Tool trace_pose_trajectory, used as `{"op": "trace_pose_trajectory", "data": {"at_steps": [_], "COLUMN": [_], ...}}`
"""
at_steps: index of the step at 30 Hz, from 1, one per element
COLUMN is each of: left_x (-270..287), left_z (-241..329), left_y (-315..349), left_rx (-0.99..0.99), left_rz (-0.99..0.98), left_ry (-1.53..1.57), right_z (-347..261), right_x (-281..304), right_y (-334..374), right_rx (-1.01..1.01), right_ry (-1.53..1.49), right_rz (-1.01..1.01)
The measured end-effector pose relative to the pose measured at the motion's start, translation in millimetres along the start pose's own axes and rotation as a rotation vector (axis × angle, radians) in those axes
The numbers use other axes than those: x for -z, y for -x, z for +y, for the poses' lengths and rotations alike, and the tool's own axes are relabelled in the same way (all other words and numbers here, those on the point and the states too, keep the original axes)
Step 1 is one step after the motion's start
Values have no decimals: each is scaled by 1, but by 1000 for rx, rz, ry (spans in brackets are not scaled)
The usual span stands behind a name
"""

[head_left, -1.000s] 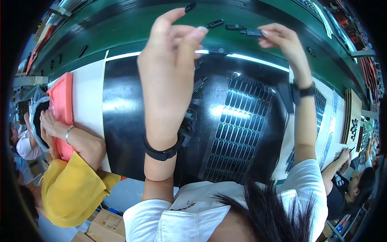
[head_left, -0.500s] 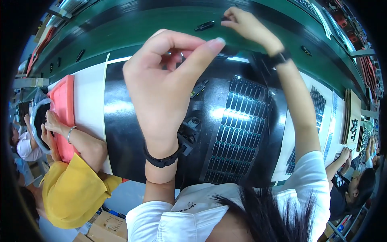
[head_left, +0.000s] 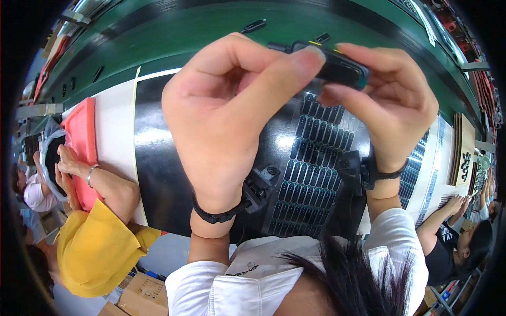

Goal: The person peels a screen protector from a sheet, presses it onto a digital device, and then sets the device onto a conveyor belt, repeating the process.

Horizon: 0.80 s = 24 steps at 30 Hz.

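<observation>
Between my two hands is a small black oblong electronic device [head_left: 342, 69] with a glossy face, yellow marks along its upper edge and a teal tinge at its right end. My left hand [head_left: 216, 110] pinches its left end between thumb and fingers. At the other end, the fingertips and thumb of my right hand [head_left: 398, 102] close on it from above and below. Below them on the black mat [head_left: 163, 174] lies a clear sheet of oblong black films [head_left: 308, 181] in rows, edged in teal. Black wrist straps [head_left: 221, 213] with small camera-like blocks circle both wrists.
Beyond the mat runs a green conveyor belt [head_left: 174, 39] carrying several similar devices [head_left: 255, 26]. To the left, a person in yellow [head_left: 100, 247] works at a red tray [head_left: 84, 131]. More film sheets [head_left: 408, 181] and stacked brown boards [head_left: 461, 150] lie to the right, near another person in black.
My right hand has come back from over the conveyor belt to my left hand. A black device now sits between both hands. Devices on the belt have shifted left.
</observation>
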<state>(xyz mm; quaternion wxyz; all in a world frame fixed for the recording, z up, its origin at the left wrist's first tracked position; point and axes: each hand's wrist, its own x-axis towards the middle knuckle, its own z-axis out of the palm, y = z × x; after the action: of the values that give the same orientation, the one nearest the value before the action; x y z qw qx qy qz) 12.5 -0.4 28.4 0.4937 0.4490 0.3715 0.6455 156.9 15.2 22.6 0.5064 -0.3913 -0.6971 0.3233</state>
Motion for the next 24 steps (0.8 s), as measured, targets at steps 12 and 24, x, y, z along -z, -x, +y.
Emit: {"op": "trace_pose_trajectory", "data": {"at_steps": [12,24], "left_x": [-2,8], "left_z": [-7,-18], "left_y": [2,-4], "left_rx": [-54,6], "left_rz": [16,-28], "left_ry": [-106,-507], "right_z": [-5,14], "right_x": [-1,3], "right_y": [5,0], "right_rx": [99,251], "right_ry": [98,55], "right_rz": [52,-101]}}
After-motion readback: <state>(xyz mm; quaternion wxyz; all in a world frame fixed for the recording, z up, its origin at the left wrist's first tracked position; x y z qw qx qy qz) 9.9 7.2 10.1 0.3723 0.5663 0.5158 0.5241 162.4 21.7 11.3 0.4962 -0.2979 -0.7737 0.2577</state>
